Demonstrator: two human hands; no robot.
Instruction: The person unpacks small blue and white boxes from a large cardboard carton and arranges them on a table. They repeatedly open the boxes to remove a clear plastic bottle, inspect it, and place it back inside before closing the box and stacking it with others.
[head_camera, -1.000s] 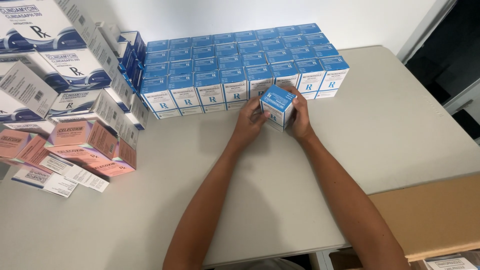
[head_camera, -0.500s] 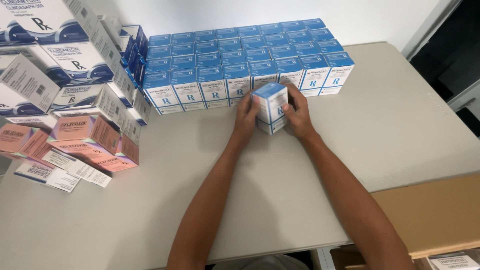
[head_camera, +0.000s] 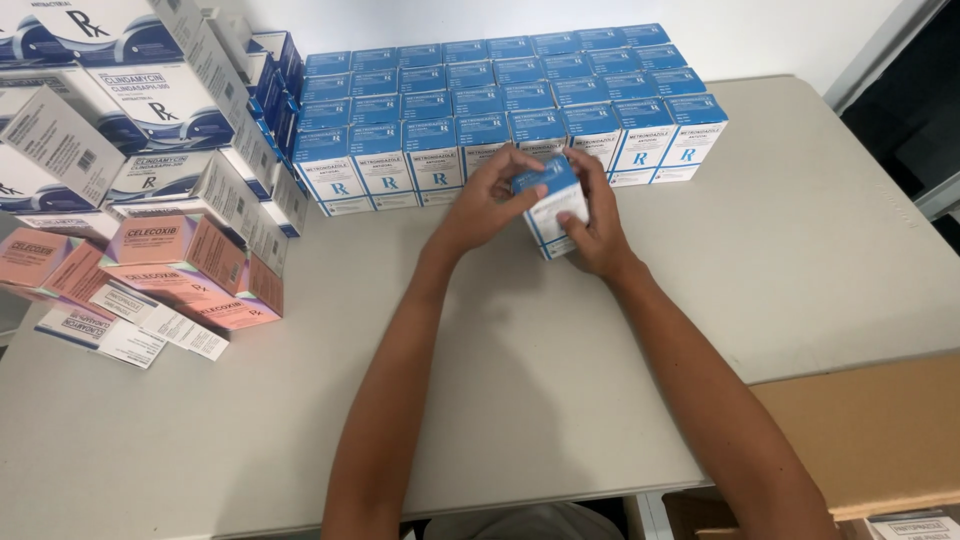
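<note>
Both forearms are stretching across the pale desk (head_camera: 820, 260), and the left hand (head_camera: 485, 205) and right hand (head_camera: 598, 228) are closing together around one small blue-and-white box (head_camera: 550, 203), held tilted just above the surface. Fingers are curling over its top and sides. Just beyond it, rows of matching boxes (head_camera: 500, 110) are standing packed, with pink boxes (head_camera: 180, 265) stacked far left.

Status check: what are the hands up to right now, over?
Left hand, right hand both gripping one blue-and-white box. Held just above grey table. Rows of matching boxes directly behind.
</note>
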